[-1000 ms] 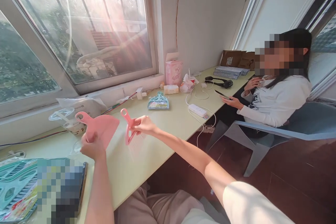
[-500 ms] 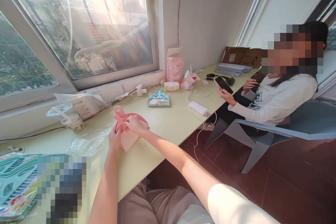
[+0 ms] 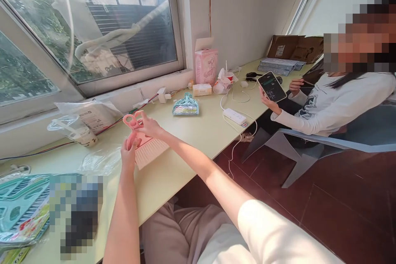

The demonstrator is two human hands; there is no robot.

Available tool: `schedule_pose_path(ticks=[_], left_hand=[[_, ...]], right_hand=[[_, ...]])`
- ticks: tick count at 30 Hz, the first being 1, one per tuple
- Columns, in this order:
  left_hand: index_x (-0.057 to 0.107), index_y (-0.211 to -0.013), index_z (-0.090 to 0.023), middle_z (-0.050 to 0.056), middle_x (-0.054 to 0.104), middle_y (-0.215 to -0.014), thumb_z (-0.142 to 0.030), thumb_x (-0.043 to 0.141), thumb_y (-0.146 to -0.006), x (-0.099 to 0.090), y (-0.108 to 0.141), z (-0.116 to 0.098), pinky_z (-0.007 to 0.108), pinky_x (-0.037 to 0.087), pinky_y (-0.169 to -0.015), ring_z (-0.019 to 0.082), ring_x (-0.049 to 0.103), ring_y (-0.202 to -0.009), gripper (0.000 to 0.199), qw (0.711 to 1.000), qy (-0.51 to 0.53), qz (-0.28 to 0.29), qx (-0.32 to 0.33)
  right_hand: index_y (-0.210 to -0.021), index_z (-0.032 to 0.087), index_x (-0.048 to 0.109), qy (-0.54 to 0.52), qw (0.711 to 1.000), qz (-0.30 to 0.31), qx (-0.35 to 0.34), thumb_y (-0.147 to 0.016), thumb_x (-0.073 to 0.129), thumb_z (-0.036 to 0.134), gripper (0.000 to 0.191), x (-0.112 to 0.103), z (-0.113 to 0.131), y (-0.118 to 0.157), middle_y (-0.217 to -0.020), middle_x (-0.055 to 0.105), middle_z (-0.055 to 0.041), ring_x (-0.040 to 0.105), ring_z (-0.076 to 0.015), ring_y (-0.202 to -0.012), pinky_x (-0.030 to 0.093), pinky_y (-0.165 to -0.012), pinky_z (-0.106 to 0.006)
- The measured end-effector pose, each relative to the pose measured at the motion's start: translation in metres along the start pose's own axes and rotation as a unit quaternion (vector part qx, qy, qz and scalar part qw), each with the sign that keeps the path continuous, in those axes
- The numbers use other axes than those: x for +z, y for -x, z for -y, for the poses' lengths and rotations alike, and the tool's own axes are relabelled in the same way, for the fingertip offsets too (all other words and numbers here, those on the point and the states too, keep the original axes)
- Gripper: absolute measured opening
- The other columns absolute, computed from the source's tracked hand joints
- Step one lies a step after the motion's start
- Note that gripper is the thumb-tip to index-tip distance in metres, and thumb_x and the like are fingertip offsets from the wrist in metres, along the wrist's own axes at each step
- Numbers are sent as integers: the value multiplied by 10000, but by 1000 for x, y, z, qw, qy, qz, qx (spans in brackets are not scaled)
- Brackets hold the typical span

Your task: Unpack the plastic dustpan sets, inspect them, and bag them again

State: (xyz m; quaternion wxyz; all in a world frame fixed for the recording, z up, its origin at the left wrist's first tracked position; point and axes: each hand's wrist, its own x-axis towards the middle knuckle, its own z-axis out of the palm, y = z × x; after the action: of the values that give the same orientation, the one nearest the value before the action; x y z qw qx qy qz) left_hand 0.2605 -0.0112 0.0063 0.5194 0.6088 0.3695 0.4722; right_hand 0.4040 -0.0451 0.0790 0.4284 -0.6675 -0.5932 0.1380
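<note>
Over the pale yellow table, a pink brush and dustpan set is held by both hands, its pale bristles facing me. My left hand grips its near left side. The fingers of my right hand close on it near the round handle hole. Beyond, a small green dustpan set in clear wrapping lies on the table. Several more green sets are stacked at the lower left.
A drink cup, a white packet and clear plastic lie left. Farther back are a pink box, a tissue pack and a power strip. At right, a seated person holds a phone.
Both hands and the pink set have shifted slightly left and up. The set has turned, and its bristles show more widely. The person's phone is raised and turned toward the camera.
</note>
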Motion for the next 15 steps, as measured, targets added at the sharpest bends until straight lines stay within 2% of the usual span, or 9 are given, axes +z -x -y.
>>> schedule_pose_path(ticks=[3, 7, 11, 15], left_hand=[[646, -1120, -203, 85, 679, -1054, -521, 720, -706, -1, 1, -3, 276, 505, -758, 208, 671, -954, 527, 999, 34, -6, -6], [678, -1006, -166, 57, 688, -887, -511, 754, -672, -2, -2, -3, 261, 476, -701, 184, 662, -828, 486, 1000, 8, -15, 3], [691, -910, -137, 14, 640, -750, -498, 800, -620, -4, -5, -2, 234, 402, -606, 124, 561, -667, 476, 999, -38, -22, 8], [712, -916, -126, 1, 626, -715, -471, 820, -601, -3, -4, -3, 238, 386, -592, 106, 507, -624, 479, 998, -50, -36, 8]], right_hand=[[-1314, 282, 456, -91, 996, 1, -6, -780, 710, 428, 609, 0, -6, -4, -1062, 709, 4, 675, -175, -881, 533, -813, -328], [-1167, 284, 609, -149, 988, 38, 14, -780, 706, 419, 422, -4, -12, -6, -1025, 712, 12, 649, -159, -908, 541, -752, -261], [-1037, 266, 674, -176, 982, 45, 43, -725, 729, 501, 394, -9, -10, -6, -1008, 712, 13, 640, -157, -898, 542, -686, -214], [-1026, 278, 682, -183, 979, 48, 76, -692, 755, 495, 405, -13, -3, -3, -1048, 712, 14, 641, -160, -918, 530, -640, -184]])
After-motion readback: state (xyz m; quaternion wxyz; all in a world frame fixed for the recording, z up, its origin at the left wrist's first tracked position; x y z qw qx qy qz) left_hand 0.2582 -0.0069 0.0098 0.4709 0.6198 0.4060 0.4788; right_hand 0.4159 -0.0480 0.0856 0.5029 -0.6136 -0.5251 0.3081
